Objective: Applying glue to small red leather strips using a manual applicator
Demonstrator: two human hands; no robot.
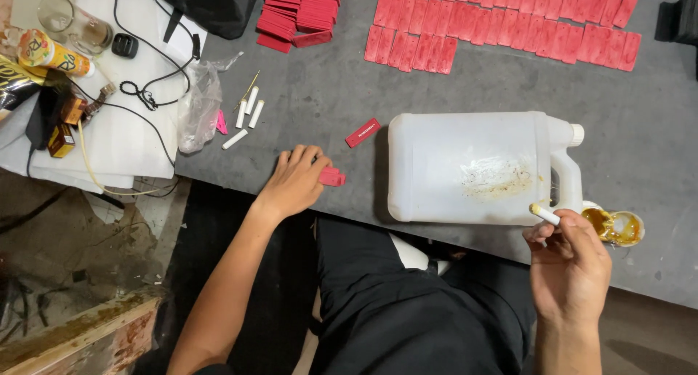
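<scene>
Two hands: both mine, reaching in from the bottom of the frame over my dark trousers.
Left hand (pixel 294 180): left of centre, forearm slanting up from the lower left, palm down on the grey table (pixel 320 106), fingers curled over a small stack of red pieces (pixel 332 176) at the table's near edge.
Right hand (pixel 571 262): lower right, wrist upright, fingers folded loosely toward me, pinching a small white stick (pixel 544 214) between fingertips and thumb; its tip points to the upper left.
White jug (pixel 472 168): lying on its side at centre right, just above my right hand, cap to the right.
Glue cup (pixel 616 226): amber-filled, at the right edge beside my right hand.
Loose red piece (pixel 362 133): alone, between my left hand and the jug.
Red rows (pixel 502 22): laid out along the top of the frame.
White sticks (pixel 247 113): several, upper left of my left hand.
</scene>
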